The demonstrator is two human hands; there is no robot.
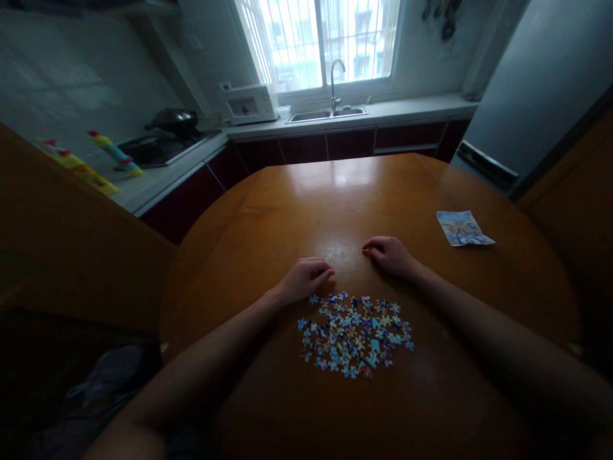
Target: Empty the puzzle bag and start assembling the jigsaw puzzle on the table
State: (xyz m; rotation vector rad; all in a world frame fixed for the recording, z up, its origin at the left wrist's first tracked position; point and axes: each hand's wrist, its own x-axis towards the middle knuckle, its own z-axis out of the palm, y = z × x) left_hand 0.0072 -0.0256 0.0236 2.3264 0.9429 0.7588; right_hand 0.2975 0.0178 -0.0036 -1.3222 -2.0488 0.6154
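Observation:
A loose pile of small jigsaw puzzle pieces [354, 335], mostly blue, white and yellow, lies on the brown wooden table [268, 223] in front of me. My left hand [306, 278] rests on the tabletop just beyond the pile's far left edge, its fingers curled together and the thumb pointing right. Farther out and to the right, my right hand [391, 257] also rests on the wood, fingers bent inward toward the thumb. No piece shows in either hand, and both are apart from the pile. A creased picture sheet [462, 228] lies to the right of my right hand.
Beyond the table runs a counter with a white microwave [251, 104], a double sink [330, 114] and a tap. At left are a stove with a dark wok [175, 120] and colourful bottles [115, 153]. A grey fridge [536, 83] stands at right.

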